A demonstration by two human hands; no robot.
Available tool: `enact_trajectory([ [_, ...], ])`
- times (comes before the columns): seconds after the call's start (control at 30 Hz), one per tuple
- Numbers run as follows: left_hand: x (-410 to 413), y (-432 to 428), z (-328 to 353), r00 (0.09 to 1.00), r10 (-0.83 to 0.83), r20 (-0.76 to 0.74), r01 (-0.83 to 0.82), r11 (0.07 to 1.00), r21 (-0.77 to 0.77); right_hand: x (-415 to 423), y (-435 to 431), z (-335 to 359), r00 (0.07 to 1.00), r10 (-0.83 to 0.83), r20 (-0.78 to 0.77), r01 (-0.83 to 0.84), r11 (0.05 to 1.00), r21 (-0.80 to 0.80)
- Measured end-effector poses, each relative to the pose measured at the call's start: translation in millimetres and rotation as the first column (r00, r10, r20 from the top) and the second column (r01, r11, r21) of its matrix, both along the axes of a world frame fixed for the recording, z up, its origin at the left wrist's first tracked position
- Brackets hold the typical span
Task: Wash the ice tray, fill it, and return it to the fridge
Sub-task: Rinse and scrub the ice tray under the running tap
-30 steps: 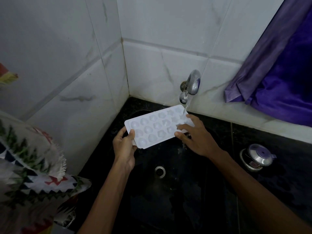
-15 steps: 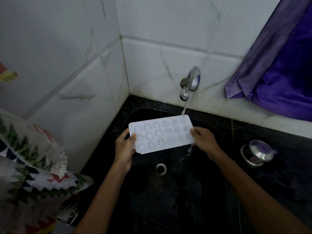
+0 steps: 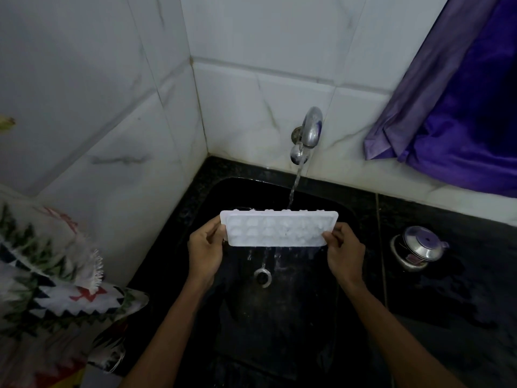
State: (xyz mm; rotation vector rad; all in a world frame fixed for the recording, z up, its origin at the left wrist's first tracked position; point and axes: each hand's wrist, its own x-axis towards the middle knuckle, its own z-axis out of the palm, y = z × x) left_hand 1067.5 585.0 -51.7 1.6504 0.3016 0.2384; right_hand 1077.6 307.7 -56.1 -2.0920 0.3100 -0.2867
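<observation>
The left grip point(image 3: 205, 252) grasps the left short end of the ice tray point(image 3: 277, 231), with the thumb on the side that faces the camera and the other fingers curled behind it. The right grip point(image 3: 345, 254) grasps the right short end in the same way, pinching the edge between the thumb and the bent fingers. So both grips are closed on the tray and carry it together.

The tray is white, with rows of small moulded cups. It is in the air over the black sink point(image 3: 279, 331), not touching it, and it is tilted steeply, its far long edge up and its near long edge down. I cannot tell for sure if the face toward the camera is the open side or the bottom side. A thin stream of water point(image 3: 293, 189) runs from the metal tap point(image 3: 309, 135) on the tiled wall point(image 3: 112, 107) and meets the tray at its upper edge, a little right of the middle. Drops and thin threads of water fall from the lower edge into the sink, near the round drain point(image 3: 262, 276), which lies below the tray.

On the dark counter point(image 3: 447, 317) to the right of the sink stands a small steel pot with a lid point(image 3: 416, 247), well apart from the grips. A purple cloth point(image 3: 461, 121) hangs in the upper right corner. A patterned cloth with a fringe point(image 3: 42, 289) is at the left edge.
</observation>
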Motion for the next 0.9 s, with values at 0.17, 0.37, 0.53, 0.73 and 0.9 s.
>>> enact_trajectory([
  [0.17, 2.3, -3.6, 4.4, 0.996, 0.034, 0.077, -0.035, 0.999, 0.004, 7.2, -2.0, 6.1, 0.999, 0.009, 0.044, -0.009, 1.0, -0.011],
  [0.37, 4.3, -3.6, 0.9, 0.995, 0.082, 0.065, -0.082, 0.997, 0.005, 15.0, -7.1, 2.1, 0.997, 0.073, -0.013, -0.074, 0.996, -0.054],
  [0.53, 8.3, -4.9, 5.5, 0.991, 0.11, 0.075, -0.112, 0.994, 0.017, 18.5, -2.4, 12.0, 0.996, 0.038, 0.087, -0.031, 0.996, -0.082],
  [0.73, 14.2, -3.2, 4.4, 0.997, 0.077, -0.016, -0.076, 0.995, 0.071, 29.2, -1.6, 12.4, 0.999, 0.024, -0.048, -0.026, 0.999, -0.028],
  [0.9, 18.3, -17.3, 16.1, 0.983, -0.147, -0.109, 0.142, 0.989, -0.051, 45.4, -10.4, 15.1, 0.97, -0.032, -0.241, 0.008, 0.995, -0.096],
])
